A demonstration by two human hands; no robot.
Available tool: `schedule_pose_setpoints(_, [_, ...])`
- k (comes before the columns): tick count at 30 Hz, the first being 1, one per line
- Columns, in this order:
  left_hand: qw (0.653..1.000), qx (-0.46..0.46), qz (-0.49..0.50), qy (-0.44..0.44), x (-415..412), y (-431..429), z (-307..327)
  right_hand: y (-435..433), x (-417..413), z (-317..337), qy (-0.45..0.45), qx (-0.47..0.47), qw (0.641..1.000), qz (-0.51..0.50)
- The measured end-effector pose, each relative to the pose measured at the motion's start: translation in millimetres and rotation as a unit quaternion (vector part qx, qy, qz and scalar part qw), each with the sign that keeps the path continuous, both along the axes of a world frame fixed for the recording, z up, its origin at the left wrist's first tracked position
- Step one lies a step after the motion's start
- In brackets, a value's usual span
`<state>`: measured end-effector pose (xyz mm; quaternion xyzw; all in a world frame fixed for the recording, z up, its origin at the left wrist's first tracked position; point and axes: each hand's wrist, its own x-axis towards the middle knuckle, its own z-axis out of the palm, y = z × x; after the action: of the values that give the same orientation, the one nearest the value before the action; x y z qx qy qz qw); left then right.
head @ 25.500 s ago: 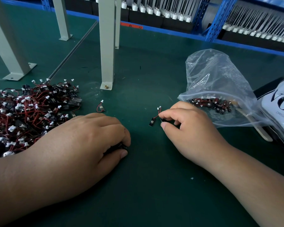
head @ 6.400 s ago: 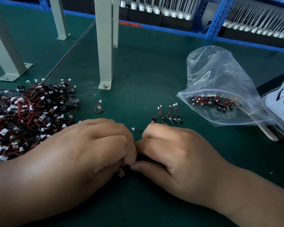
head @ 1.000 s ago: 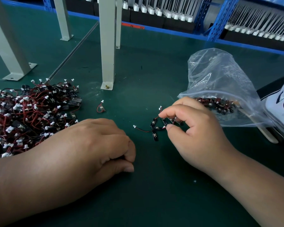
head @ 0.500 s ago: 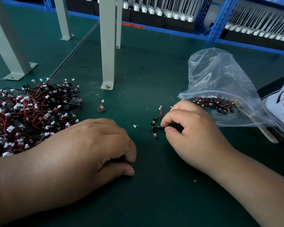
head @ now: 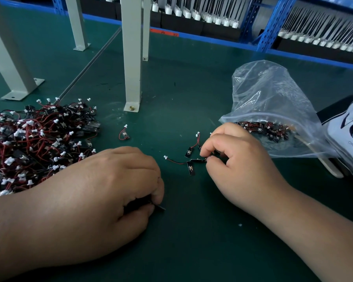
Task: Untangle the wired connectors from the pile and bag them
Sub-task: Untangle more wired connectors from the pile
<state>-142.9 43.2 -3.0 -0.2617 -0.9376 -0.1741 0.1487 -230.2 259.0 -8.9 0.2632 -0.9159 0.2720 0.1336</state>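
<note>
A tangled pile of wired connectors [head: 35, 143], red and black leads with white plugs, is heaped on the green table [head: 192, 94] at the far left. Grey metal posts [head: 131, 58] are bolted to the table behind it. Just right of the pile, a single stray connector [head: 124, 134] is seen lying apart, its lead curled.

The left hand [head: 102, 192] is rested on the table in front of the pile. Its fingers [head: 158, 190] are curled under, and a thin dark piece [head: 160, 208] is pinched between thumb and forefinger; what the piece is cannot be told.

Between the hands, a few separated connectors [head: 189, 152] are laid on the table, touching one another. One wired connector [head: 199, 160] among them is pinched at its black end between the thumb and forefinger of the right hand [head: 238, 165], whose other fingers are curled loosely inward.

Just behind the right hand, a clear zip bag [head: 273, 94] is set with its mouth toward that hand, and a cluster of bagged connectors [head: 267, 131] is seen inside near the opening. A pale flat stick [head: 331, 168] is partly covered by the zip bag. A white printed bag [head: 351, 135] is cut off at the right edge. Blue shelving [head: 271, 23] holding rows of white-tipped parts is seen along the back.
</note>
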Motion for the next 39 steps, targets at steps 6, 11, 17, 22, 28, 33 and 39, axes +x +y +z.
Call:
schedule_pose_setpoints(6, [1.0,-0.016,-0.018,0.019,-4,-2,4,-3,12,6,0.16,0.019,0.98,0.12])
schedule_pose_setpoints(11, [1.0,0.007,0.008,0.015,-3,-1,2,-10,29,13,0.18,0.098,0.954,0.217])
schedule_pose_setpoints(17, [1.0,0.005,0.004,0.014,-5,-1,4,-13,33,15,0.175,0.115,0.95,0.233])
schedule_pose_setpoints(22, [1.0,-0.004,0.021,-0.009,-3,-5,0,-13,34,15,0.181,0.121,0.945,0.246])
schedule_pose_setpoints(28, [1.0,-0.008,0.004,0.014,-3,-3,5,-10,29,11,0.193,0.119,0.941,0.251])
schedule_pose_setpoints(33, [1.0,0.008,-0.002,0.014,-2,-1,8,-5,23,6,0.199,0.082,0.947,0.24])
schedule_pose_setpoints(39, [0.999,0.045,0.009,0.001,-1,-3,9,-1,20,5,0.212,-0.019,0.954,0.212])
